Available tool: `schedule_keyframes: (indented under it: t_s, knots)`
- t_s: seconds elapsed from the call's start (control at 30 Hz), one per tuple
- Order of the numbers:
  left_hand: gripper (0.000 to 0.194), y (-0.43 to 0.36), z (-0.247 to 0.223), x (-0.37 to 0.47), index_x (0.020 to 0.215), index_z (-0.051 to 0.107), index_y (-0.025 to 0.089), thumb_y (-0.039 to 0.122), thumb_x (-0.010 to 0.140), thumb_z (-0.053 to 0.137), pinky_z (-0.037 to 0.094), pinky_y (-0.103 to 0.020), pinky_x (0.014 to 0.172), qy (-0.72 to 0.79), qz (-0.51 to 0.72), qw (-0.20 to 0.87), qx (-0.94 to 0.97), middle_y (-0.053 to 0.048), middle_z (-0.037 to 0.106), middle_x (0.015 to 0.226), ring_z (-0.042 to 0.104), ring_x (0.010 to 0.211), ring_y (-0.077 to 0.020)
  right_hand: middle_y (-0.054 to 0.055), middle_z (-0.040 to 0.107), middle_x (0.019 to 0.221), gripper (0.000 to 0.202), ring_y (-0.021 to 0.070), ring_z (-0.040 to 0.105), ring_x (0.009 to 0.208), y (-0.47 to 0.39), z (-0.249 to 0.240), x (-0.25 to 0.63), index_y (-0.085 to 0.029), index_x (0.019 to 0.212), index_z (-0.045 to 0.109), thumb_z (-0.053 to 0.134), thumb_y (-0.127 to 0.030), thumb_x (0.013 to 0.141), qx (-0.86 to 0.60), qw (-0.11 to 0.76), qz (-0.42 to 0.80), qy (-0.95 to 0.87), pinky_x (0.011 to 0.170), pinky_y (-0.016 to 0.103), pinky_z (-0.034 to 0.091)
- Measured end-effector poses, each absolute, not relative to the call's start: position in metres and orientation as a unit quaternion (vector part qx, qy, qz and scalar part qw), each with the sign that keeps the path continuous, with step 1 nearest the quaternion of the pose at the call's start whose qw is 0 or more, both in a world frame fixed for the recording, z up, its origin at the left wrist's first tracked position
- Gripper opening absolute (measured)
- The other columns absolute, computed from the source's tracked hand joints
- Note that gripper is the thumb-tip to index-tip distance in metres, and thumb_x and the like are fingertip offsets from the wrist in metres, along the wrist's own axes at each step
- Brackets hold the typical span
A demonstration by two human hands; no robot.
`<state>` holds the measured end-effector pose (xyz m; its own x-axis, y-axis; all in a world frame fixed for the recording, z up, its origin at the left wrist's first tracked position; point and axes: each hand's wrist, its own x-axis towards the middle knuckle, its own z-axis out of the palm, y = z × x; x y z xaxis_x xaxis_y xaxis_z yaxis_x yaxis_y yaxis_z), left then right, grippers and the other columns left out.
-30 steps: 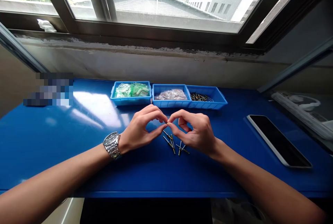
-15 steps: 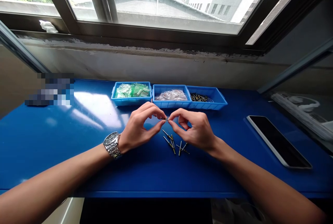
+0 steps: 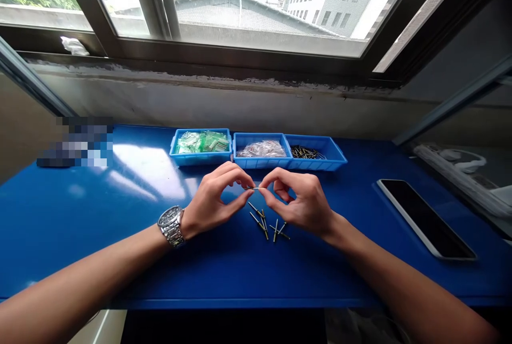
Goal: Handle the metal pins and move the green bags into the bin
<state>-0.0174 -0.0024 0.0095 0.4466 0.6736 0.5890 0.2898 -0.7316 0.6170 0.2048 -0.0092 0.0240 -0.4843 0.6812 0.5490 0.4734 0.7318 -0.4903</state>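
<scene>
A thin metal pin that looks like a blind rivet is held level between my two hands over the table. My left hand, with a silver watch on its wrist, pinches the left end between thumb and index finger. At the other end, the thumb and index finger of my right hand close on the tip. Fingertips hide both ends. Below the hands, several loose rivets with silver shafts and brass-coloured ends lie on the blue table.
Behind the hands stand a blue bin of green-edged bags, a bin of clear bags and a bin of dark and brass-coloured rivets. A phone lies at the right. Pixelated items sit at the far left.
The view has tilted slightly, so everything sits a little lower. Slightly more of the pin shows between my fingertips; both hands keep their pinch.
</scene>
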Motion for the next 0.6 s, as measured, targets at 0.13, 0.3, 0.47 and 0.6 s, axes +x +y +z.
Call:
schedule_keyframes:
  t_s: [0.13, 0.3, 0.47, 0.6]
  knots:
    - [0.008, -0.002, 0.009, -0.018, 0.102, 0.069, 0.017, 0.015, 0.095, 0.066, 0.053, -0.031, 0.079, 0.295, 0.440, 0.211, 0.821, -0.006, 0.068, 0.098, 0.063, 0.091, -0.0177, -0.007, 0.046, 0.061, 0.003, 0.0071, 0.044, 0.052, -0.003, 0.022, 0.207, -0.017, 0.092, 0.070, 0.068, -0.019, 0.091, -0.338, 0.332, 0.162, -0.866, 0.052, 0.021, 0.036]
    - [0.015, 0.000, 0.007, -0.018, 0.114, 0.065, 0.017, 0.019, 0.099, 0.062, 0.052, -0.031, 0.080, 0.321, 0.448, 0.210, 0.807, -0.006, 0.067, 0.105, 0.061, 0.092, -0.0165, -0.005, 0.048, 0.058, 0.012, 0.0098, 0.045, 0.050, 0.013, 0.035, 0.230, -0.018, 0.090, 0.073, 0.066, -0.028, 0.093, -0.424, 0.361, 0.060, -0.828, 0.054, 0.024, 0.039]
    - [0.013, -0.001, 0.006, -0.019, 0.111, 0.065, 0.017, 0.018, 0.100, 0.059, 0.051, -0.031, 0.077, 0.318, 0.440, 0.220, 0.811, -0.006, 0.067, 0.102, 0.061, 0.091, -0.0165, -0.001, 0.055, 0.058, 0.015, 0.0142, 0.051, 0.053, 0.038, 0.045, 0.270, -0.019, 0.090, 0.077, 0.069, -0.032, 0.089, -0.586, 0.311, -0.072, -0.745, 0.056, 0.028, 0.038]
    - [0.013, 0.000, 0.007, -0.019, 0.111, 0.066, 0.017, 0.017, 0.100, 0.058, 0.051, -0.031, 0.077, 0.319, 0.432, 0.225, 0.813, -0.006, 0.067, 0.101, 0.061, 0.090, -0.0162, -0.002, 0.055, 0.059, 0.018, 0.0130, 0.049, 0.052, 0.036, 0.048, 0.270, -0.019, 0.094, 0.077, 0.068, -0.035, 0.091, -0.552, 0.272, 0.021, -0.788, 0.052, 0.027, 0.036]
